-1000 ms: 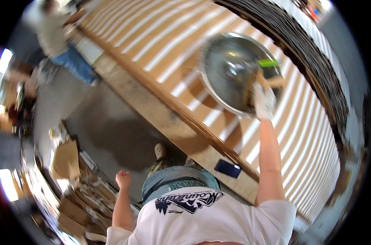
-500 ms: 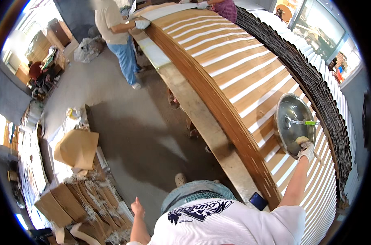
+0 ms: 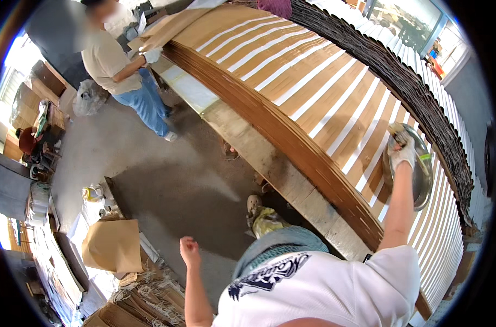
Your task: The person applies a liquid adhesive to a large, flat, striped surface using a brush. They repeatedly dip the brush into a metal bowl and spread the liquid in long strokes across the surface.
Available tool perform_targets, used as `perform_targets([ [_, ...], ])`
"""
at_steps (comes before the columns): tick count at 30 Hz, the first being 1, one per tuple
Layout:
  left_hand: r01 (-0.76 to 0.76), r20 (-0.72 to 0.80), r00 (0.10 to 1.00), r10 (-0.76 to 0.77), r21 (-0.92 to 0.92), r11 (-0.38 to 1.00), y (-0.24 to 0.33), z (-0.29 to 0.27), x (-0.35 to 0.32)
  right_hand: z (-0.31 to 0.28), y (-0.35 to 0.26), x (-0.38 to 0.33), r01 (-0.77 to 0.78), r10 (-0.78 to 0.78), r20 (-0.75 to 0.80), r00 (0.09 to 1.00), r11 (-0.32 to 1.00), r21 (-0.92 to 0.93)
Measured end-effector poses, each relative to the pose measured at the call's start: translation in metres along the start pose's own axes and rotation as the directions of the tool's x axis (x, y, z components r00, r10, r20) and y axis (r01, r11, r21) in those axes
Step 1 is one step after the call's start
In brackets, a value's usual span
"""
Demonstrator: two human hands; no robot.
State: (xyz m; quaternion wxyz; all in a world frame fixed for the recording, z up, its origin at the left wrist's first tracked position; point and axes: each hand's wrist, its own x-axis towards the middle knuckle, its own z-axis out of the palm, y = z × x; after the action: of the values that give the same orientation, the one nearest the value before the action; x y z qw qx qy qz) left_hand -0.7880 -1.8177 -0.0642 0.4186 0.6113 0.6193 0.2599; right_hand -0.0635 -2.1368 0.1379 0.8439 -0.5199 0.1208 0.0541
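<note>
The left hand (image 3: 190, 252) hangs empty, fingers loosely curled, well apart from the worktop (image 3: 248, 131). The gloved right hand (image 3: 403, 156) grasps a brush (image 3: 399, 134), its head at the far rim of a metal bowl (image 3: 422, 195) on stacked, white-striped brown sheets (image 3: 291, 73). Farther off, a co-worker's gloved hand (image 3: 151, 55) is at the stack's edge.
</note>
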Motion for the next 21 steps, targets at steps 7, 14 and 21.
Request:
perform_targets([
  [7, -0.124, 0.256, 0.96, 0.111, 0.035, 0.992, 0.115, 0.046, 0.107, 0.169, 0.104, 0.018, -0.117, 0.131, 0.171, 0.976, 0.989, -0.094],
  [14, -0.62, 0.51, 0.726, 0.462, 0.195, 0.76, 0.272, 0.119, 0.226, 0.293, 0.149, -0.002, -0.055, 0.146, 0.247, 0.958, 0.938, -0.342],
  [21, -0.973, 0.71, 0.155, 0.687, -0.011, 0.231, 0.404, 0.262, 0.354, 0.347, 0.186, 0.051, 0.352, -0.108, 0.336, 0.936, 0.363, -0.863],
])
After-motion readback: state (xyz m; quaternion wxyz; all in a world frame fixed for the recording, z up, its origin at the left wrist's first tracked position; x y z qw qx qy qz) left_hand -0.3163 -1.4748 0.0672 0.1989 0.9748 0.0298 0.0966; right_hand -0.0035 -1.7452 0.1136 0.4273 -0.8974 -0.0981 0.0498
